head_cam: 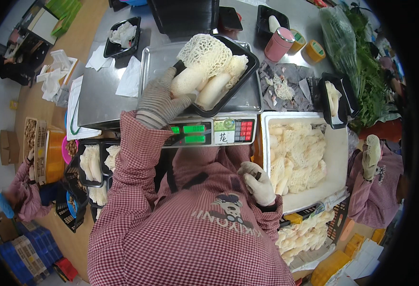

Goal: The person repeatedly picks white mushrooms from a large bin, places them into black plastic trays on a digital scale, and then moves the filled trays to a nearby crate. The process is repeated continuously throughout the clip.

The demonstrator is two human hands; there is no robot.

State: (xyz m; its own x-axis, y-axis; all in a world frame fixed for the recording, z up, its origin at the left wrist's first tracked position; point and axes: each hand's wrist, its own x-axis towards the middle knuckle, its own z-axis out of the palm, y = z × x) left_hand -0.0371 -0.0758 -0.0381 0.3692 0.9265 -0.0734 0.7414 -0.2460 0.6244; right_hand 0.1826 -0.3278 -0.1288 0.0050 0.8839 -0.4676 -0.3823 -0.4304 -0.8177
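My left hand [161,98], in a striped grey glove, grips the left corner of a black plastic tray [245,77]. Its thumb lies against the pale bamboo mushrooms [209,64] with netted veils that fill the tray. That tray is tilted over the steel pan of a digital scale [209,130] with lit green displays. My right hand [257,182], in a white glove, hangs near my body with its fingers curled, just left of a white foam box [338,157] of more bamboo mushrooms. A small dark thing shows at its fingers; whether it is held is unclear.
A stack of black trays [182,16] stands behind the scale. A pink jar [279,44], tape rolls [314,51] and a tray with mushrooms [334,100] are to the right. Packed trays [90,164] lie lower left. A co-worker [377,182] at the right holds a mushroom; another person is at the left.
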